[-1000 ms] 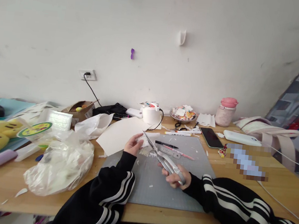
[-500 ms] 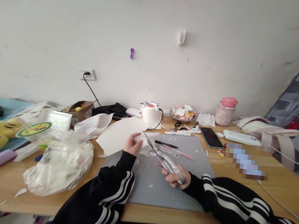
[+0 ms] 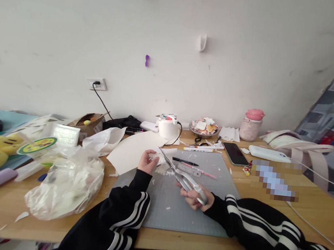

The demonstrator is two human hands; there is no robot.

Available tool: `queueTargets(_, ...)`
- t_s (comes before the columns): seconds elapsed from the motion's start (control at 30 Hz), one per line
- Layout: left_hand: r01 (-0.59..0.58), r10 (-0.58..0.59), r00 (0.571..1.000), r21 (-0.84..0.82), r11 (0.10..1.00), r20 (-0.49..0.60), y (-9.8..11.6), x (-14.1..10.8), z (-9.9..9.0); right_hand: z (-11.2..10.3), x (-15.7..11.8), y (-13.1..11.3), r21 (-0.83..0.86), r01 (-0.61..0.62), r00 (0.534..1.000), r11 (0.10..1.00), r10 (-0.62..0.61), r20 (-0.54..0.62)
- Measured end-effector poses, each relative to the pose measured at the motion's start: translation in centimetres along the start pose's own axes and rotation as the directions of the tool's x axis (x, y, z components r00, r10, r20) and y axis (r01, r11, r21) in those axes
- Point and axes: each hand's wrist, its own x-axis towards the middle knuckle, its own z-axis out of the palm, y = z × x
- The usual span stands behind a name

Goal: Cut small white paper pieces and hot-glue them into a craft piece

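Note:
My left hand (image 3: 148,162) pinches a small white piece of paper (image 3: 160,157) with dark marks. My right hand (image 3: 197,196) is wrapped round the grey handles of a pair of scissors (image 3: 183,177). The scissors point up and left, with their blades at the right edge of the paper. Both hands are over a grey cutting mat (image 3: 172,217). A black pen (image 3: 185,161), a pink pen (image 3: 209,173) and a clear ruler (image 3: 189,169) lie just beyond the scissors, and small paper scraps are scattered on the mat.
Left of the mat are a large white sheet (image 3: 131,149) and a crumpled plastic bag (image 3: 68,186). A phone (image 3: 235,153), a white power bank (image 3: 268,153) and a pink bottle (image 3: 250,128) stand or lie at the right. A bowl of scraps (image 3: 204,127) is near the wall.
The scissor handles look closer together in my right hand, and the paper in my left hand has tilted slightly. Both hands are in nearly the same place.

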Motion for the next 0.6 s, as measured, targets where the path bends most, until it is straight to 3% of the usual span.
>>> queueTargets(0.17,0.034,-0.034,0.999,0.000,0.999,-0.008,0.0,0.1,0.0,-1.0,0.1,0.0,0.080,-0.010,0.989,0.997,-0.002,0.147)
queueTargets(0.27,0.051,-0.051,0.998,0.018,0.999,-0.021,-0.1,0.1,-0.2,-1.3,0.2,0.1,0.118,-0.005,0.985,0.993,-0.015,0.169)
queueTargets(0.6,0.056,-0.056,0.998,0.021,0.998,-0.008,-0.7,0.3,-0.6,-0.3,0.3,0.1,0.045,-0.030,1.000,0.999,0.030,0.010)
